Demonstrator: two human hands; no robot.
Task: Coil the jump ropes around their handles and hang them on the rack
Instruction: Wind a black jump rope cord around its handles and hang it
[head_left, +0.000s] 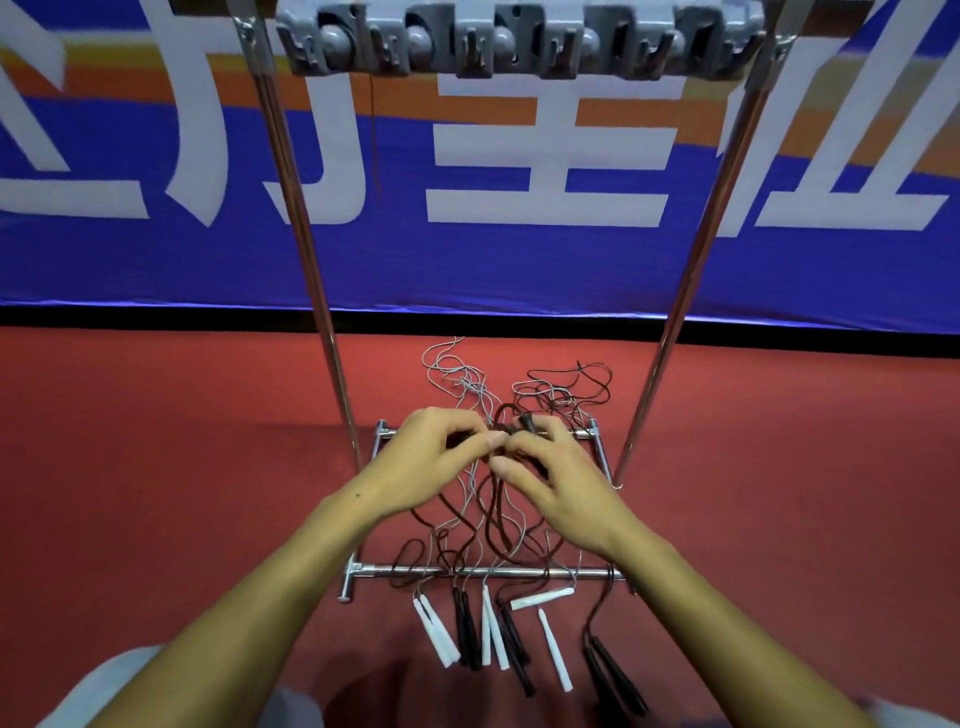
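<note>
1. 1 black jump rope (493, 499) is up off the floor, its cord trailing down from between the hands into the tangle below; both hands work it over the base of the rack.
2. 2 hands meet there: the right hand (545, 467) is curled round a pair of black handles (527, 423), and the left hand (431, 449) pinches the dark cord just beside them.
3. Loose cords, grey-white and black (519, 384), lie knotted together across the rack's base bars (488, 573). Pulling the held cord tight could, I judge, drag neighbouring ropes along or cinch a knot.
4. Cords pass over and under the front bar, so a loop may snag on it mid-coil.
5. White handles (434, 631) and further black handles (618, 675) rest on the red floor (156, 467) near the person; a tugged cord could pull them under the bar.
6. Hooks on the grey hanger strip (519, 47) sit high above, well apart from the hands; a loosely wound coil could unravel during the lift.
</note>
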